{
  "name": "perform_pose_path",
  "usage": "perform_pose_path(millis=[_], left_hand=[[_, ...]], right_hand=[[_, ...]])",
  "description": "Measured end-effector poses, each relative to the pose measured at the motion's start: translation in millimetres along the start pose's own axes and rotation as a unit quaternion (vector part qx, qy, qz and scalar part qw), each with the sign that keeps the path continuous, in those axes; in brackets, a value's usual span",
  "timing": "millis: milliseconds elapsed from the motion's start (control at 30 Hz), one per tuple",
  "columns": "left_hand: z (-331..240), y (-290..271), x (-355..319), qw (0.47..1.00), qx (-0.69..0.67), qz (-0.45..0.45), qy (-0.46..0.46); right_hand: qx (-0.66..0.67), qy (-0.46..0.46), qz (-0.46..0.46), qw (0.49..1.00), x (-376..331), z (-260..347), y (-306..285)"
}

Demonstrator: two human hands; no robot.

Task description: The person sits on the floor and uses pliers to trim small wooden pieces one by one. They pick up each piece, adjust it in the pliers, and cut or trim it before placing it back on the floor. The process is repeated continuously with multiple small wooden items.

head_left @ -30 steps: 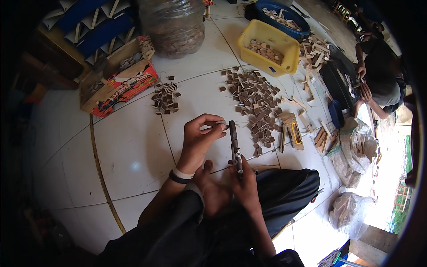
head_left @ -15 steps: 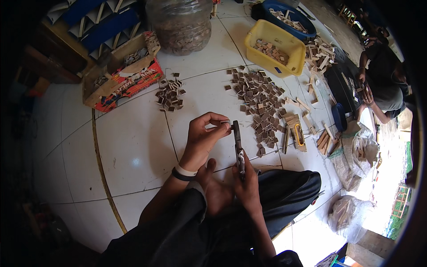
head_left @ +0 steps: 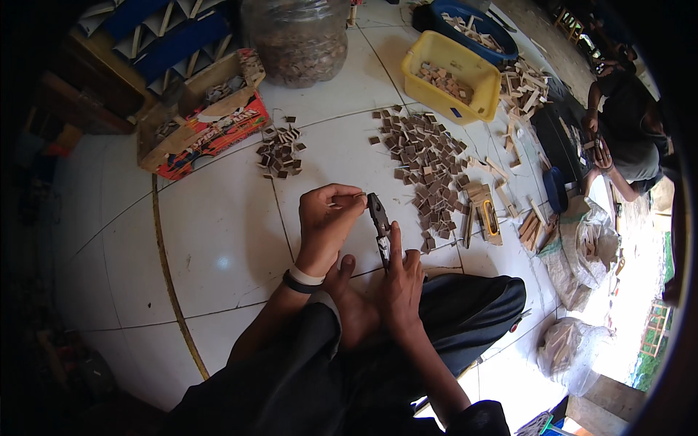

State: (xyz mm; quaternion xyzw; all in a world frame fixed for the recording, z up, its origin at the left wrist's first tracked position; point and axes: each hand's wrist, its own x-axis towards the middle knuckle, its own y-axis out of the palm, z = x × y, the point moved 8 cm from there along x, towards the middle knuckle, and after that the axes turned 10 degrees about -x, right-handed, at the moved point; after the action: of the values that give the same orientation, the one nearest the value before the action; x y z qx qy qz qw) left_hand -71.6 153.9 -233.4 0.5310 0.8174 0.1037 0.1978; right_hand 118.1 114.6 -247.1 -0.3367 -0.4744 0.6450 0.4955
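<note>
My left hand (head_left: 320, 229) is closed in a pinch, thumb against forefinger. A small flat piece is between the fingertips, mostly hidden by them. Just right of those fingertips are the dark jaws of a pair of pliers (head_left: 378, 216), pointing away from me. My right hand (head_left: 402, 294) holds the pliers by the handles, with its forefinger stretched along them. Beyond and to the right lies a spread heap of small brown square pieces (head_left: 434, 171), several with thin wires sticking out. A smaller pile of similar pieces (head_left: 280, 154) is farther left.
A cardboard box (head_left: 211, 142) with pieces inside stands at the left. Behind are a clear plastic container (head_left: 294, 43), a yellow tub (head_left: 414, 83) and a blue basin (head_left: 502, 52). Wood strips and a wooden block (head_left: 481, 196) lie right. Another person (head_left: 629, 123) sits at the far right.
My left hand has drawn slightly left, apart from the pliers' jaws. The pliers have turned and tilted left, and my right forefinger has stretched out along them.
</note>
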Motion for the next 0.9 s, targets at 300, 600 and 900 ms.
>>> perform_pose_path(millis=[300,600,900], left_hand=[[3.3,-8.4,2.8,1.000,0.019,-0.016,-0.007],[4.3,-11.5,6.9,1.000,0.010,0.025,-0.004],[-2.3,-7.6,4.8,0.998,-0.006,0.060,-0.021]], right_hand=[[0.015,0.030,-0.040,0.999,2.7,-2.7,-18.1],[0.154,-0.019,-0.079,0.985,12.0,-22.2,-50.7],[0.139,-0.052,0.035,0.988,-1.8,-18.3,-19.8]])
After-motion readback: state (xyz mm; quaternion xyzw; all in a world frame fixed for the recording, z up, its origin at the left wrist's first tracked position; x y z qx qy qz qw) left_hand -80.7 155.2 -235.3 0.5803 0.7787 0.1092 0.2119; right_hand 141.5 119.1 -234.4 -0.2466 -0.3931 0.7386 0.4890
